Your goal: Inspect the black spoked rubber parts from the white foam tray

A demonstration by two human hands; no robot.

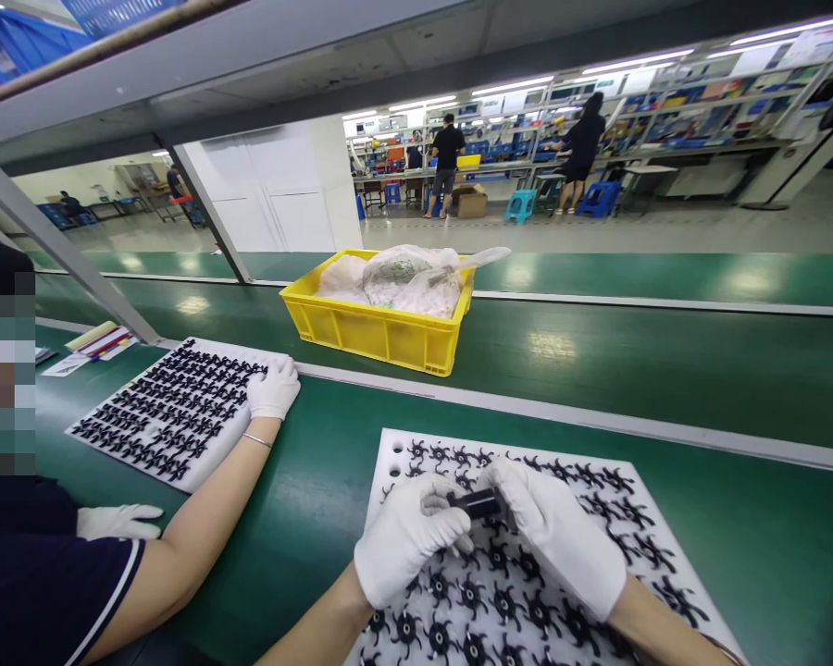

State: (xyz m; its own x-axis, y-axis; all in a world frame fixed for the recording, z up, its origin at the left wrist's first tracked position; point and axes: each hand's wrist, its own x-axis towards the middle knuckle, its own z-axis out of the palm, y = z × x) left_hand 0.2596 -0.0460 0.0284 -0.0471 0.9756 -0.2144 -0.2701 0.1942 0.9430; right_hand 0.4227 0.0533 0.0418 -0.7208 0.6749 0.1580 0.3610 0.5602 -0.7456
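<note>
A short black cylindrical part (480, 503) is held between both my white-gloved hands, above a white foam board (666, 518). My left hand (416, 532) has its thumb and fingers closed round the part's left end. At the other end, my right hand (552, 527) pinches it; the fingertips partly hide that end. Rows of black star-shaped pieces with curved arms (504, 603) sit on the board below, several with a light ring at the centre. Two bare round holes (396, 460) show in the board's upper left corner.
To the left, a co-worker's gloved hand (274, 388) rests on a second white board (205, 467) of similar black pieces. A yellow crate (375, 340) with plastic bags (416, 277) stands beyond a pale rail (562, 414). Overhead runs a grey shelf (305, 69).
</note>
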